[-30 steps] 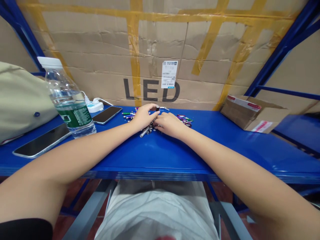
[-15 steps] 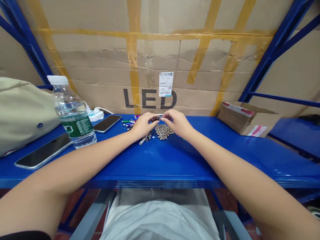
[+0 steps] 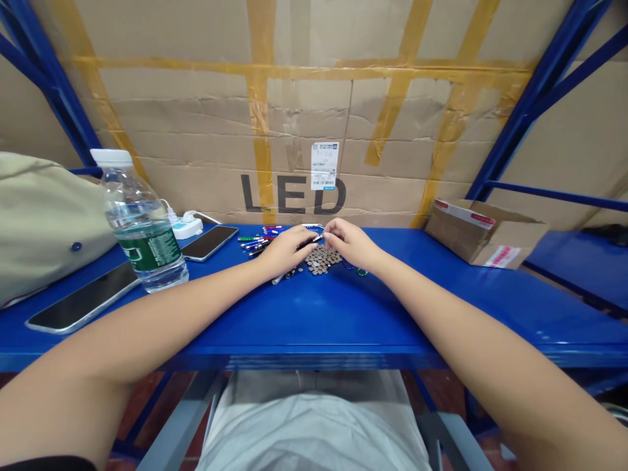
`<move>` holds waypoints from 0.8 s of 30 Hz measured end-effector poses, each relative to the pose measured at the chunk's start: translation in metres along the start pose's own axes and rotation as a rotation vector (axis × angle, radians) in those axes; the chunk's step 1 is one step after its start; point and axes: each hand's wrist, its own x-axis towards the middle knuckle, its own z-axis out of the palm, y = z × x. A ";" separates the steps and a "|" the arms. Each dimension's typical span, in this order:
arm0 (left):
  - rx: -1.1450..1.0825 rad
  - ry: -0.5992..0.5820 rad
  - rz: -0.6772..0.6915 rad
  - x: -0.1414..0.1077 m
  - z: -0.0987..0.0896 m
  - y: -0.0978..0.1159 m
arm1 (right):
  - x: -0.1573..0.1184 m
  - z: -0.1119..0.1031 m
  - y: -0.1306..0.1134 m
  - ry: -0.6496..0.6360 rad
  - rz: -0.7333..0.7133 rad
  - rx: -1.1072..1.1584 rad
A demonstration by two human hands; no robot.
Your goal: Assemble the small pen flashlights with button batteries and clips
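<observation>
My left hand is closed on a small dark cylinder with a silvery end, which points toward my right hand. Just right of it, my right hand has its fingers pinched together at the cylinder's tip; whatever they hold is too small to make out. Below and between the hands lies a pile of small round silvery discs. Slim coloured cylinders lie beside and behind my left hand. Partly under that hand are more metal pieces. A green ring lies below my right wrist.
On the blue table at left stand a water bottle, two phones, a white plug adapter and a light green bag. An open carton sits at right. A large cardboard box rises behind.
My hands have moved slightly apart, my right hand going a little right. The dark cylinder in my left hand shows more clearly, and the green ring has come into fuller view.
</observation>
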 end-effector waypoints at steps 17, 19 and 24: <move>0.050 -0.015 0.075 -0.004 0.002 -0.002 | -0.007 -0.011 -0.024 -0.130 0.019 -0.310; 0.089 0.005 0.101 -0.004 0.001 -0.003 | -0.008 -0.006 -0.025 -0.121 0.099 -0.223; 0.175 0.048 0.125 -0.002 0.000 -0.003 | -0.005 -0.001 -0.026 -0.129 0.280 0.081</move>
